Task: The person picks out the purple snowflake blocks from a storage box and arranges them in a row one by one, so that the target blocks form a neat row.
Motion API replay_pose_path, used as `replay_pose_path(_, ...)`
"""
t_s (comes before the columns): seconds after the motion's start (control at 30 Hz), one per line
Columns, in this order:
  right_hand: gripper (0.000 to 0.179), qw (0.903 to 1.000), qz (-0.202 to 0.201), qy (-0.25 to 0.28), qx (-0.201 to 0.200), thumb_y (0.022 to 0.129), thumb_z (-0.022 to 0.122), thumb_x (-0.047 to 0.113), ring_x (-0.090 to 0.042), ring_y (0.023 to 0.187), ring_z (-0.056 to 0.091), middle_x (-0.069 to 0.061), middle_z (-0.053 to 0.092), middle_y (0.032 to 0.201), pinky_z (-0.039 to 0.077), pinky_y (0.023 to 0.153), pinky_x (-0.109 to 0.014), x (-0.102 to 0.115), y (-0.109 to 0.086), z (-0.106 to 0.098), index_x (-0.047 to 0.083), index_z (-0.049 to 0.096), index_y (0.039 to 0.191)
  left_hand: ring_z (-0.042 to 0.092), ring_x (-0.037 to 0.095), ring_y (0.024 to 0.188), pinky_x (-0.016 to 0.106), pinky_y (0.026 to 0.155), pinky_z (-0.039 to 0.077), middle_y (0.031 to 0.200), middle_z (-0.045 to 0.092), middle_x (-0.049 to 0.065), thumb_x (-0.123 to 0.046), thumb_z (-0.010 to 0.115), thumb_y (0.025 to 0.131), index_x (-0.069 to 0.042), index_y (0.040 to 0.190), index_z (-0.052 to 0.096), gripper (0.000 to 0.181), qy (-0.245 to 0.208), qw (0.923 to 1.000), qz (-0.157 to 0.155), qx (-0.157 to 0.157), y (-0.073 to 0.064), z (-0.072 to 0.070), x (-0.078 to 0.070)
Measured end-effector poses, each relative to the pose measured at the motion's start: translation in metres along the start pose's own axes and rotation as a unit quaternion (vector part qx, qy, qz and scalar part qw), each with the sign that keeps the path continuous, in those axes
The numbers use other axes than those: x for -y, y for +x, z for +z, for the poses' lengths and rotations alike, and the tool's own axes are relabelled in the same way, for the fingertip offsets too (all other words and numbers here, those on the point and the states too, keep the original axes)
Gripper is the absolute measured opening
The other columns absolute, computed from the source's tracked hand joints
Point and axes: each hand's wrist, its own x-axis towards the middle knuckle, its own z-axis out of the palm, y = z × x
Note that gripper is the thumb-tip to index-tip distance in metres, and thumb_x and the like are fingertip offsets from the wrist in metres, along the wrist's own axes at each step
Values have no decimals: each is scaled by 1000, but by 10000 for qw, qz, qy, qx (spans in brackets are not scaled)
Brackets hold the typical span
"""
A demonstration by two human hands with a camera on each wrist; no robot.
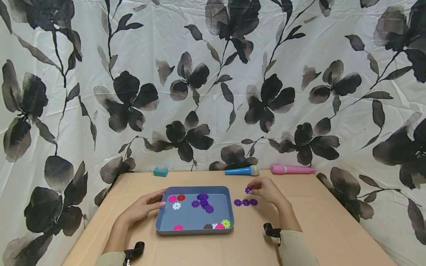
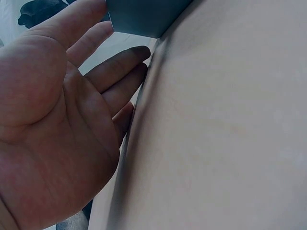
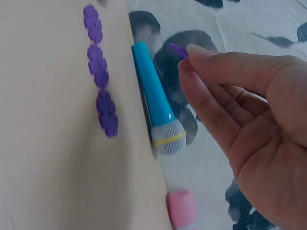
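Observation:
My right hand (image 1: 266,190) pinches a purple flower-shaped plastic disc (image 3: 179,50) between thumb and forefinger, raised over the table. Close below it, three similar purple discs (image 1: 245,202) lie in a row to the right of the blue-grey tray (image 1: 191,232). At the tray's left side is my left hand (image 1: 141,207), its fingers fairly straight and touching the tray's edge. Inside the tray is a group of purple discs (image 1: 203,202). Pink, red and white discs (image 1: 176,205) lie at the tray's left, and more coloured discs (image 1: 220,226) along its near wall.
Along the table's back edge lie a blue toy microphone (image 1: 242,170), a pink stick-like object (image 1: 293,169) and a small teal block (image 1: 160,172). A floral curtain (image 1: 213,92) hangs behind the table (image 1: 332,229).

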Motion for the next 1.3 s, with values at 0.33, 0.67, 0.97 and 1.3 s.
replay_pose_path(0.33, 20, 9991, 172, 353, 173, 86, 77, -4, -17, 87, 68, -13, 78, 100, 55, 79, -24, -28, -9, -11, 0, 78, 106, 30, 41, 156, 4, 102, 34, 165, 38, 18, -24, 67, 103, -8, 160, 41, 65, -365, 9992, 69, 111, 0, 1, 0)
replay_pose_path(0.67, 20, 9947, 850, 518, 255, 84, 75, -5, -19, 90, 69, -13, 78, 98, 52, 86, -33, -45, -22, -17, 0, 78, 103, 32, 40, 155, 5, 103, 35, 165, 39, 17, -27, 69, 102, -9, 159, 42, 66, -284, 9996, -24, 37, 0, 1, -2)
replay_pose_path(0.97, 22, 9896, 1167, 686, 480, 82, 82, -3, -18, 80, 59, -14, 76, 98, 52, 64, -27, -54, -25, -14, -3, 78, 104, 31, 40, 155, 5, 101, 35, 165, 39, 17, -25, 68, 102, -10, 159, 42, 65, -293, 9995, -55, 38, 0, 0, -3)
replay_pose_path(1.3, 25, 9877, 1363, 697, 318, 84, 82, 0, -18, 80, 56, -12, 75, 99, 50, 64, -28, -58, -26, -13, 0, 78, 109, 33, 39, 155, 6, 103, 36, 165, 40, 16, -30, 69, 101, -11, 159, 43, 66, -241, 9997, -12, 27, 0, 0, 0)
